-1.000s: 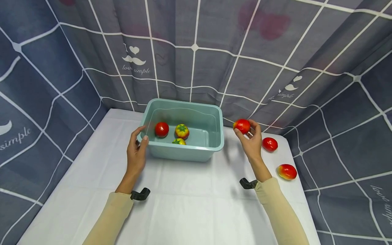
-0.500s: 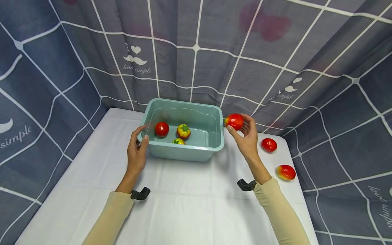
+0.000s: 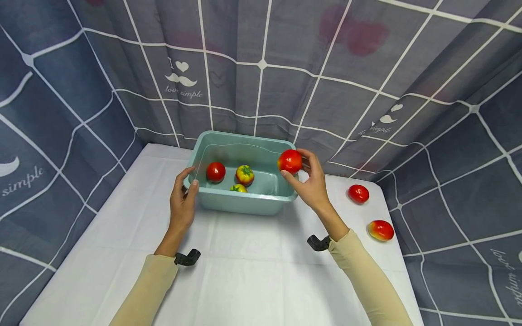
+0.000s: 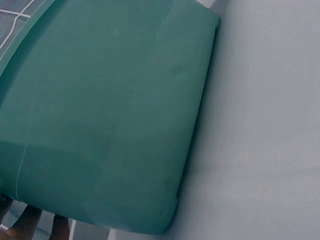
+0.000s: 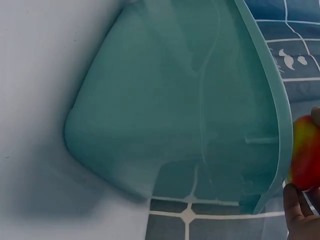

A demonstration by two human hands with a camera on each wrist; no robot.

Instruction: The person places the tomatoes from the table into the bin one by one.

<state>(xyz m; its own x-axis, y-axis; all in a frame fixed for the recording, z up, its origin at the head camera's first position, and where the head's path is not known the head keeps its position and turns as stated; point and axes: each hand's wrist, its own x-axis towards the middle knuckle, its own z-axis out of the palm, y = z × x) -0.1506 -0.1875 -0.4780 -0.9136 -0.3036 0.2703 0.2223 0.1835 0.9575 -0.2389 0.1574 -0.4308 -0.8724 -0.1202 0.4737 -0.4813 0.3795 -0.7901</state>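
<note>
Red-and-yellow fruit [image 3: 288,162], nearly round, lies at ten o'clock from the right hand [image 3: 312,184], whose fingers pinch it above the three-o'clock end of the teal bin [image 3: 240,203], which the left hand [image 3: 182,206] grips at nine o'clock.

From where I stand, the wall of a green plastic tub [image 4: 110,115] slopes up to its rim [image 4: 20,42]. White cloth [image 4: 270,110] spreads alongside its base, a gridded curtain [image 4: 9,22] shows past the rim, and the left hand's [image 4: 26,224] shadowed fingers lie by one end.
</note>
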